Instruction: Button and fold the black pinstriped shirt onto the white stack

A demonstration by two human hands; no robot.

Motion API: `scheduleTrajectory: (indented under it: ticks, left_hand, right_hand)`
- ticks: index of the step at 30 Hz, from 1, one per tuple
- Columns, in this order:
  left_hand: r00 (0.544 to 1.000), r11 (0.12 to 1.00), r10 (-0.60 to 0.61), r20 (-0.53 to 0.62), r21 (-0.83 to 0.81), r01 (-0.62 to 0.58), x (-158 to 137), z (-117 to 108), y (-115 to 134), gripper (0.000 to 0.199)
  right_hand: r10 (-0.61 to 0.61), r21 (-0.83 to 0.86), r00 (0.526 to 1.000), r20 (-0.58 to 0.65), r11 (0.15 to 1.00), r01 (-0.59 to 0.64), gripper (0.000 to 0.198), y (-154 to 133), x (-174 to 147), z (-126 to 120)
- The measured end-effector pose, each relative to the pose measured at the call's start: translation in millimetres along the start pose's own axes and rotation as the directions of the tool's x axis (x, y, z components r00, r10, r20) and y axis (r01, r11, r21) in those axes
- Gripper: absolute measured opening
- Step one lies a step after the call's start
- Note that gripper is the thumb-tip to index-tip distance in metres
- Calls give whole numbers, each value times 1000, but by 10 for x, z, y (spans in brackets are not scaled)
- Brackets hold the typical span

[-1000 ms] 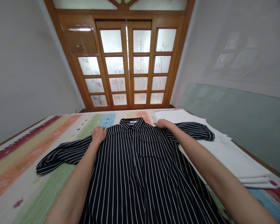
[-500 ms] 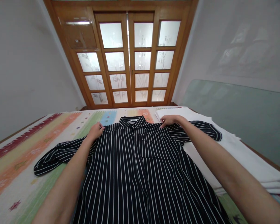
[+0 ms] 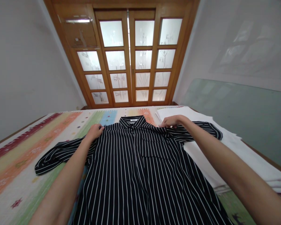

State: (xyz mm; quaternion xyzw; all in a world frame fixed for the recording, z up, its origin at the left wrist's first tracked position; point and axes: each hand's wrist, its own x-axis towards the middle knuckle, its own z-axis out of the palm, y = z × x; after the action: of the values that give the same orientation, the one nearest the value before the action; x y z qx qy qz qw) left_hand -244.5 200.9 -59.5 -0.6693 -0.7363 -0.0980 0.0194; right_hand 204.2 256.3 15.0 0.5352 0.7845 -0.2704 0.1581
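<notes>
A black shirt with white stripes (image 3: 126,168) lies spread front side up, its collar (image 3: 132,121) toward the far end and its sleeves out to both sides. My left hand (image 3: 95,131) is closed on the cloth at the shoulder on the left. At the opposite shoulder, my right hand (image 3: 171,121) pinches the fabric, which bunches into folds beneath the fingers. A chest pocket shows right of the button front. The shirt's lower hem runs out of view at the bottom.
Beneath the shirt is a striped, multicoloured cloth (image 3: 49,134). A stack of white folded fabric (image 3: 243,159) lies on the right, partly under the shirt. Behind it a pale green panel (image 3: 224,97) leans along the wall. Wooden glazed doors (image 3: 131,62) stand at the back.
My right hand has shifted slightly and gathered the shoulder cloth, so the fabric there is more bunched. My left hand keeps its place at the other shoulder.
</notes>
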Motion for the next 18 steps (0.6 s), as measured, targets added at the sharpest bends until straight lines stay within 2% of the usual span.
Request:
scheduleTrajectory:
  ticks: [4,8,13,18]
  left_hand:
    - [1000,1000,-7,0,2,7,-9,9,2,32]
    - [1000,1000,-13,-2,15,13,-30,28,15,33]
    - [999,999,-16,-33,28,17,-61,55,27,32]
    - [998,999,-22,-50,29,23,-79,72,29,32]
  right_hand:
    - [7,-61,999,48,998,-4,25,0,16,81]
    - [-69,-134,996,-52,989,62,24,-14,24,214]
    - [-58,-231,984,-168,973,18,17,-70,-38,355]
    - [-63,-252,975,-214,968,7,15,-73,-56,331]
